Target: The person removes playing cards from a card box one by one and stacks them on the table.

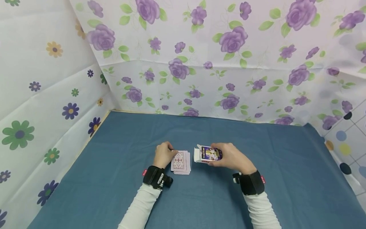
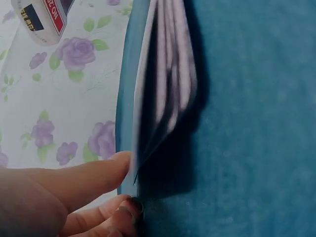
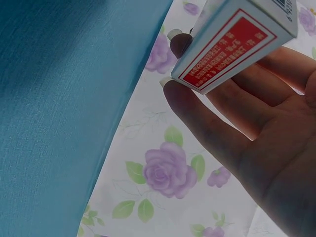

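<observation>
A stack of playing cards [image 1: 180, 162] with red-patterned backs lies slightly spread on the blue cloth. At its left edge, my left hand [image 1: 164, 155] pinches a card, thumb on one face and fingers beneath. The left wrist view shows the cards [image 2: 170, 64] edge-on, with gaps between them and the thumb [image 2: 106, 175] against the outer one. My right hand [image 1: 233, 156] grips a card box [image 1: 210, 154] from its right side, just right of the stack. The box's flap is open and faces left; whether cards are inside cannot be seen. In the right wrist view, the box [image 3: 227, 52] shows a red label.
A blue cloth [image 1: 125, 197] covers the table. Behind it hangs a white sheet with purple roses [image 1: 178, 68], and another flowered sheet [image 1: 31, 105] covers the left side. Black straps with small cameras sit on both wrists.
</observation>
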{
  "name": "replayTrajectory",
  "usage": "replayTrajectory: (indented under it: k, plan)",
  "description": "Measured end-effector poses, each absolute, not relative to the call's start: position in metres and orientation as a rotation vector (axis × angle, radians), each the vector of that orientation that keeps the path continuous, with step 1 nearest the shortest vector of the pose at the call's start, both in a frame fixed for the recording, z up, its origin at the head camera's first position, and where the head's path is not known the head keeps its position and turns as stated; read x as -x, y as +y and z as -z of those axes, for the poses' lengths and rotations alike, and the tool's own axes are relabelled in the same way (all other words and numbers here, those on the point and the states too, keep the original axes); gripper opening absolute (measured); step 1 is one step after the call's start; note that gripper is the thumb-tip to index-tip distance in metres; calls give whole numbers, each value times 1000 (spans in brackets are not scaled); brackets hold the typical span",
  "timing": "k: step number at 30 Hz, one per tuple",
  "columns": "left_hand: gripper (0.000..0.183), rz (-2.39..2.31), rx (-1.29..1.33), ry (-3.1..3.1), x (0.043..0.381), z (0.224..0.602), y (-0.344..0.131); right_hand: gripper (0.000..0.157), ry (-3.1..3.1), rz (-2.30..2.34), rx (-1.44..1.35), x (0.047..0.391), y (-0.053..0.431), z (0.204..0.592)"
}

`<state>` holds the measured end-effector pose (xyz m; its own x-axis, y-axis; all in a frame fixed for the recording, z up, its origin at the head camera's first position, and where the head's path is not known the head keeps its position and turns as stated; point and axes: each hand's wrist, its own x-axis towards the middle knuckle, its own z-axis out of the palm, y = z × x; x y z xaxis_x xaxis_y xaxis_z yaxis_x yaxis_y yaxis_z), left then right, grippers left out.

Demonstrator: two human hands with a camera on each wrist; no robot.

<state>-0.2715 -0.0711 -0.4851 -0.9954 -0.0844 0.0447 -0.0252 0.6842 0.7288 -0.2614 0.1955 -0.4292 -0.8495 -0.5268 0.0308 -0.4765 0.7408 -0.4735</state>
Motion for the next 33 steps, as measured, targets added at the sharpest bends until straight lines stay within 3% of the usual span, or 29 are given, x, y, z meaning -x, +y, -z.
replayTrajectory:
  k: [15,26,33]
  plan:
    - [23,1188,-62,-2904,273,485,-70,60,2819,705,780,261,192,433]
    - [17,1213,80,-2921,275,486,-71,52,2821,718,830,263,193,438]
    - [17,1525,415,-2738,265,461,-63,56,2814,728,823,264,194,437]
